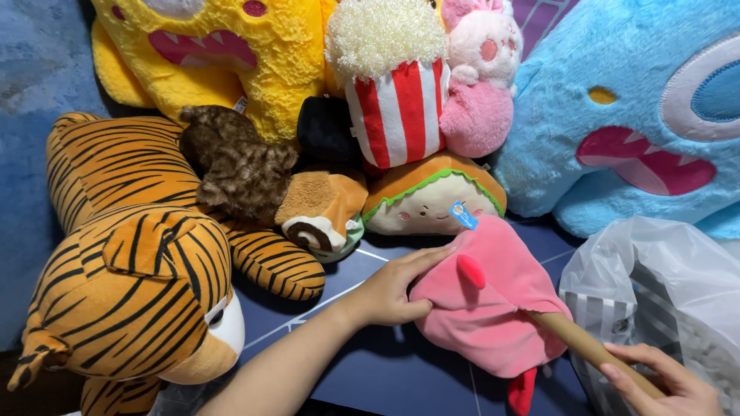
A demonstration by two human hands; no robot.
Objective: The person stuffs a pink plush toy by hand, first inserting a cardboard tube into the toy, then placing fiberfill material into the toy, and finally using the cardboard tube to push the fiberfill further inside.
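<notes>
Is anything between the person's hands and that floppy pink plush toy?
Nothing visible. The left hand lies flat on the pink plush toy, and the right hand holds the tan stick pushed into its opening.

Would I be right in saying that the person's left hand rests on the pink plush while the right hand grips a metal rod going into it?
Not quite: the rod is tan and looks wooden, not metal, as the head view shows. The rest holds: the left hand rests on the pink plush, and the right hand grips the rod going into it.
</notes>
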